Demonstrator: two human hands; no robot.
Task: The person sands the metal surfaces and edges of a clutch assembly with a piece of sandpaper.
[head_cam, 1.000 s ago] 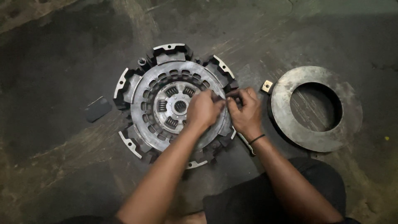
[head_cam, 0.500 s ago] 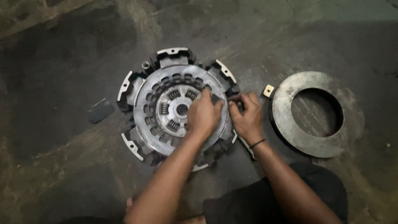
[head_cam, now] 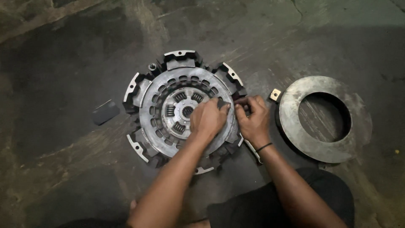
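A round metal clutch disc [head_cam: 168, 107] with coil springs around its splined hub lies inside a dark clutch cover [head_cam: 179, 59] on the floor. My left hand [head_cam: 209, 118] rests on the disc's right side, fingers curled and pinching at its right edge. My right hand [head_cam: 253, 118] is just beside it at the cover's right rim, fingers closed on a small dark part that I cannot make out. A black band circles my right wrist.
A heavy flat metal ring [head_cam: 325, 120] lies on the floor to the right. A small pale block [head_cam: 275, 94] sits by its left edge. A dark flat piece [head_cam: 105, 112] lies left of the cover. The floor is stained concrete. My dark-clothed leg [head_cam: 261, 207] is at the bottom.
Both hands stay at the disc's right edge with only slight finger shifts. The view has drifted a little, so everything sits slightly lower in frame.
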